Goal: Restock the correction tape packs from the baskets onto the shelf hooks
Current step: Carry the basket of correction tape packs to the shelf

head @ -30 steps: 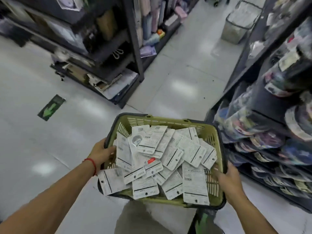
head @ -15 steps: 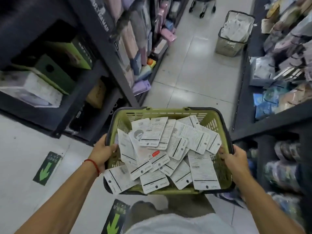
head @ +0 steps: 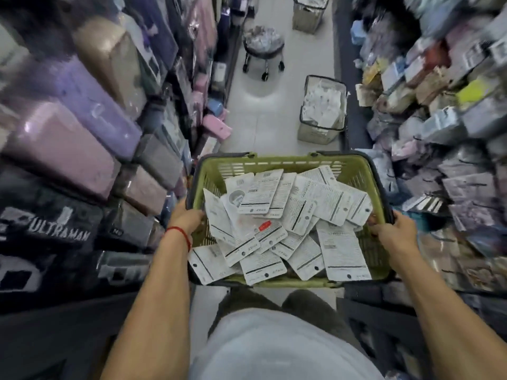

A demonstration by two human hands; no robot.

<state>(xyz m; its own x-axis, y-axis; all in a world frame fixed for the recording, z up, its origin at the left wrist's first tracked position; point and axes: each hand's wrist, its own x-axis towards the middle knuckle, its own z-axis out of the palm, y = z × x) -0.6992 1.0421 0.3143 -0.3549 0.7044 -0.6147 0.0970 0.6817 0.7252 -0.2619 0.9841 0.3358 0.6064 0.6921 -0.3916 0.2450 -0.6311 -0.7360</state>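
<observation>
Both hands (head: 189, 219) on pack-filled basket (head: 274, 163)

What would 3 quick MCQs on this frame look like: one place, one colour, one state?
1. Where does the second basket stand?
A. On the aisle floor ahead
B. On a left shelf
C. On the stool

2. What colour is the carried basket?
A. Red
B. Green
C. White

3. How is the carried basket held?
A. Left hand only
B. Set down on the floor
C. Both hands grip its sides

Answers: 1 A, it sits on the floor by the right-hand shelving. 2 B, green walls with a dark rim. 3 C, the left hand and right hand each clasp a side, packs piled inside.
</observation>
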